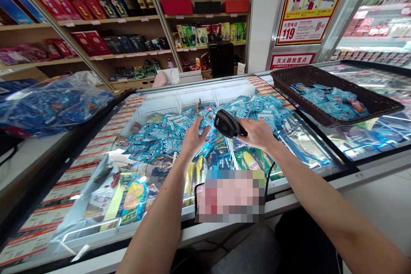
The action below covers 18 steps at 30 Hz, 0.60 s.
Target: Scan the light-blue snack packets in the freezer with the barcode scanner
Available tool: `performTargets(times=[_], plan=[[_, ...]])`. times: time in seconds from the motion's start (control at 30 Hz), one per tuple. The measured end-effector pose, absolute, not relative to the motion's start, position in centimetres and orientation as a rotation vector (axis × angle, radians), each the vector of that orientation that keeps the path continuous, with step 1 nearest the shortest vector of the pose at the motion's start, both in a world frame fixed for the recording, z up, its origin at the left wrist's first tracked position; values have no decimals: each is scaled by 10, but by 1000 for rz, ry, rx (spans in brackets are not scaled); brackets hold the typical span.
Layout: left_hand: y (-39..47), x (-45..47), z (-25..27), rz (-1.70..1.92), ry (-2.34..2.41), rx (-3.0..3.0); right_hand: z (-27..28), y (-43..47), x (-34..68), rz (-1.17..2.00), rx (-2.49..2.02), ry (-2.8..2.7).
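Forearms (162, 209) cross freezer edge (356, 176), right hand (259, 133) gripping scanner (226, 125), hold of left hand (193, 138) unclear.

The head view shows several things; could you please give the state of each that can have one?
Clear glass freezer top, closed
Small glossy blue packets, heaped loosely on the glass
Black plastic handheld scanner, gripped in the right hand
Left hand, thumb and fingers apart over the packets, grip unclear
Brown woven rectangular basket, partly filled with similar packets
Clear plastic bag, bulging with blue packets
Dark-rimmed flat device, state hidden by pixelation
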<state>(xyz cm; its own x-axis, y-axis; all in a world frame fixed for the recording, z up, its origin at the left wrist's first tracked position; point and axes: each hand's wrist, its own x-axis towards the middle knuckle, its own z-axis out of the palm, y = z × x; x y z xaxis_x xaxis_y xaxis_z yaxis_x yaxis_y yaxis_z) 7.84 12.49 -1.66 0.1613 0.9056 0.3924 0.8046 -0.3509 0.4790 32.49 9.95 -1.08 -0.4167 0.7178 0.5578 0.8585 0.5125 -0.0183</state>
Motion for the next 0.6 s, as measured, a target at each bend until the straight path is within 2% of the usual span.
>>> performTargets(times=[0.6], plan=[[126,78,-22,1075,1629,2341,-12,99,324,-405,-1166,-2251]])
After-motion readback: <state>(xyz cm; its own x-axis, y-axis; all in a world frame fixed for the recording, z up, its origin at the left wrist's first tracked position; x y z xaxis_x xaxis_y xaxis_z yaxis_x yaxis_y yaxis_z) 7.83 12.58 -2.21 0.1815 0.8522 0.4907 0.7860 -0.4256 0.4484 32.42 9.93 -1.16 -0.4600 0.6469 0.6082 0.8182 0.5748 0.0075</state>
